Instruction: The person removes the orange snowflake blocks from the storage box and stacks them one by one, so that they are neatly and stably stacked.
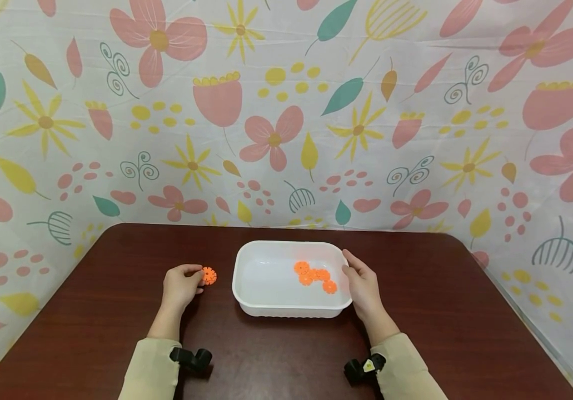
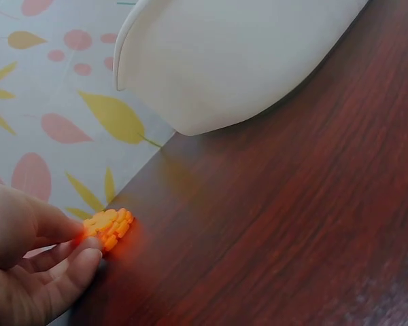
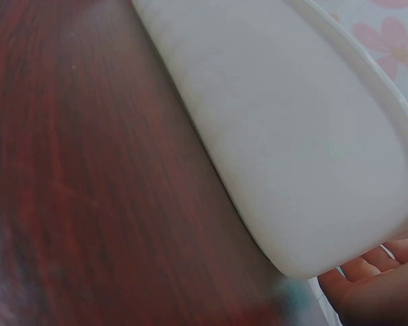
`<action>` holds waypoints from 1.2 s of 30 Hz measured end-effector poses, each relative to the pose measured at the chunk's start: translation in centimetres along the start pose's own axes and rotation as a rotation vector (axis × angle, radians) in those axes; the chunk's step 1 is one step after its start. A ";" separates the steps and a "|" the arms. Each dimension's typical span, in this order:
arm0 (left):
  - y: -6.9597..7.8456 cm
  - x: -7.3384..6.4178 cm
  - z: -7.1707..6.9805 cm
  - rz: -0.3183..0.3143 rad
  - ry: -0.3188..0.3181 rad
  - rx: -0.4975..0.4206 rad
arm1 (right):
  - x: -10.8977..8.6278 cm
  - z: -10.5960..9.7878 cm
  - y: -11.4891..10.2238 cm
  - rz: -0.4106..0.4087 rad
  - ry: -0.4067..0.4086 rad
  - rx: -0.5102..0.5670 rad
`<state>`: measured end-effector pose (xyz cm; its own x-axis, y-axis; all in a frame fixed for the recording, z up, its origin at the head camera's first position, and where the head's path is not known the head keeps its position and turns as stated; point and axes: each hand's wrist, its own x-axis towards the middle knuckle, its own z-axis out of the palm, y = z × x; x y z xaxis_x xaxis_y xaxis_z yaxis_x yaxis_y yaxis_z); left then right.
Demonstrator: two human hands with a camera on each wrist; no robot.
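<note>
My left hand point(image 1: 178, 286) pinches orange notched snowflake discs point(image 1: 209, 276) between thumb and fingers, left of the white plastic basin point(image 1: 286, 306). In the left wrist view the orange discs point(image 2: 110, 228) look layered, close over the tabletop, and the fingertips cover part of them. At the basin's right end, my right hand point(image 1: 364, 286) grips the rim, with the thumb at the top edge and the fingers along the outer side. Several more orange discs point(image 1: 329, 286) lie inside the basin, toward its right half.
The basin stands on a dark reddish-brown wooden table point(image 1: 286, 355) with rounded far corners. Behind the table hangs a white cloth point(image 1: 286, 194) printed with flowers and leaves. Each sleeved wrist carries a black camera mount point(image 1: 191, 358).
</note>
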<state>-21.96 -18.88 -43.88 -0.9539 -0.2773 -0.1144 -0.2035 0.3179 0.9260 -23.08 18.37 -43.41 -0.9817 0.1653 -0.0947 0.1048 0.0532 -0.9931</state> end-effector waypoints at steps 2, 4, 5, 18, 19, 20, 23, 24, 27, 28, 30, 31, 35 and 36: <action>0.0 0.0 0.0 0.000 0.001 0.011 | 0.0 0.0 0.0 0.000 0.000 -0.001; 0.0 0.0 0.0 0.003 0.002 0.021 | 0.1 0.0 0.1 -0.001 -0.001 -0.001; 0.0 0.0 0.1 0.004 0.003 0.026 | 0.1 0.0 0.1 -0.002 -0.001 -0.001; 0.2 0.0 0.0 0.019 0.004 0.039 | 0.0 -0.1 0.1 -0.006 0.002 0.009; 0.3 0.0 0.0 0.024 0.010 0.046 | 0.0 -0.1 0.1 -0.007 0.001 0.010; 0.3 0.0 0.0 0.028 0.015 0.054 | 0.0 -0.1 0.1 -0.007 0.002 0.009; 0.7 0.0 0.1 0.054 0.027 0.075 | 0.0 -0.1 0.0 -0.013 0.007 0.011; 0.9 -0.1 0.2 0.064 0.029 0.081 | 0.0 -0.2 0.0 -0.016 0.008 0.014; 1.3 -0.3 0.4 0.098 0.028 0.092 | -0.1 -0.2 0.0 -0.019 0.008 0.016; 1.4 -0.4 0.5 0.111 0.030 0.095 | -0.1 -0.2 0.0 -0.016 0.007 0.015; 1.6 -0.5 0.7 0.131 0.038 0.098 | -0.2 -0.2 0.1 -0.019 -0.003 0.017; 1.6 -0.6 0.7 0.143 0.041 0.098 | -0.3 -0.2 0.2 -0.017 -0.007 0.018; 2.2 -0.7 1.1 0.200 0.042 0.106 | -0.2 -0.2 0.3 -0.021 -0.009 0.024; 2.4 -0.7 1.2 0.216 0.038 0.111 | -0.2 -0.3 0.3 -0.022 -0.005 0.023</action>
<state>-22.02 -16.82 -42.06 -0.9694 -0.2256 0.0972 -0.0211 0.4706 0.8821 -22.80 18.64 -43.65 -0.9845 0.1595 -0.0729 0.0792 0.0339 -0.9963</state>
